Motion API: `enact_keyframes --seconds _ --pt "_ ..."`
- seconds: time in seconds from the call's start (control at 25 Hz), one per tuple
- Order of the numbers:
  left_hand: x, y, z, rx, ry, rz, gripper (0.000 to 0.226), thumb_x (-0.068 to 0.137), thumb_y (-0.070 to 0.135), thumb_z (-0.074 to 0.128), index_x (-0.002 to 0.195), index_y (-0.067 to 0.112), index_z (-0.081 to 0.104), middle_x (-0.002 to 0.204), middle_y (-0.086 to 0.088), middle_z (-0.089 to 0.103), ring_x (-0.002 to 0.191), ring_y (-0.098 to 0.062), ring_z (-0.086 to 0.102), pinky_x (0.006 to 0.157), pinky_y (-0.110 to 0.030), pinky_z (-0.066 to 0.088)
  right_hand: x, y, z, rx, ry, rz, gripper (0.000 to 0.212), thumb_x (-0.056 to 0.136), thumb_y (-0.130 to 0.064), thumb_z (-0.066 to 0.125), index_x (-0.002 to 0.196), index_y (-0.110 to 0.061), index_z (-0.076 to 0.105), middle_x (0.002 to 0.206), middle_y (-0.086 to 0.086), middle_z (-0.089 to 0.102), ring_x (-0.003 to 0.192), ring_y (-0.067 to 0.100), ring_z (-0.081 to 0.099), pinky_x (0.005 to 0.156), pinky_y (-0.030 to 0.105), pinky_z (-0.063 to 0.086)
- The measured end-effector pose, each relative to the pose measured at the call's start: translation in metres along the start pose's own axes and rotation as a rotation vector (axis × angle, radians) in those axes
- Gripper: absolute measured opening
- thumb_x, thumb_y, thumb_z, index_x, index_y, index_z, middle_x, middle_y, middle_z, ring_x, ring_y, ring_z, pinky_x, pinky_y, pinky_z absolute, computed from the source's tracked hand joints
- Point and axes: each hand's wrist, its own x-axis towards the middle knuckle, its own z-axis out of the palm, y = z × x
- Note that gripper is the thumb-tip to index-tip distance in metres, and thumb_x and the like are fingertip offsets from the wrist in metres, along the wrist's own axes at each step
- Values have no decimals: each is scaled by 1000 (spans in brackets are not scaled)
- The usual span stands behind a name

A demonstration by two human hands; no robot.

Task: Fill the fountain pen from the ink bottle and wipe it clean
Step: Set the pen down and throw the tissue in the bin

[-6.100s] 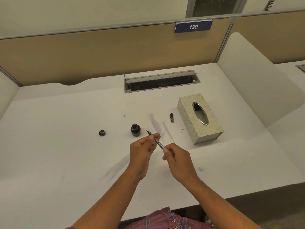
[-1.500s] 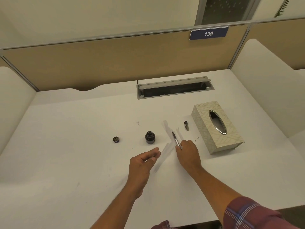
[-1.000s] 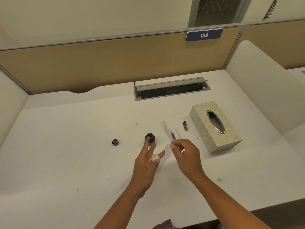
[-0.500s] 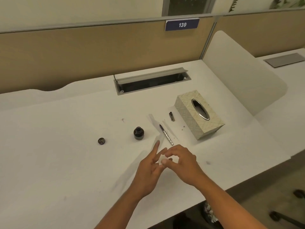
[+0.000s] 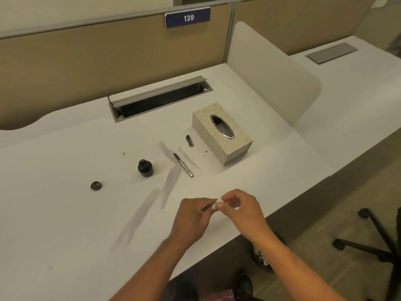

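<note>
The left hand (image 5: 191, 216) and right hand (image 5: 243, 210) pinched a white tissue bit (image 5: 216, 204) with curled fingers (image 5: 227, 195); the pen (image 5: 183, 165) lay at 11 o'clock.

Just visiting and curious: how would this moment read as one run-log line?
left hand: pinches white scrap | right hand: pinches same scrap | pen: lying on desk, not held | ink bottle: open, lid apart

Bare forearms (image 5: 152, 268), plaid cloth (image 5: 219, 296), blk shoe (image 5: 244, 283).

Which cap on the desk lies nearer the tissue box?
The slim pen cap, just left of the tissue box; the round bottle cap lies far left.
</note>
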Motion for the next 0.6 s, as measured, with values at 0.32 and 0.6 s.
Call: enact_keyframes --seconds 0.32,0.6 --pt "-2 70 110 35 -123 -121 15 94 36 82 94 22 89 89 5 87 78 -9 77 78 -39 66 -25 92 -105 143 -36 -4 18 88 -34 78 106 -33 78 91 -12 80 92 1 73 82 17 54" --pt "-5 108 214 114 -332 -1 22 98 6 75 114 16 86 111 0 86 103 -10 78 99 -28 61 -54 201 -165 250 224 165 20 73 -36 86 89 -42 76 84 -15 79 80 4 74 68 20 59"
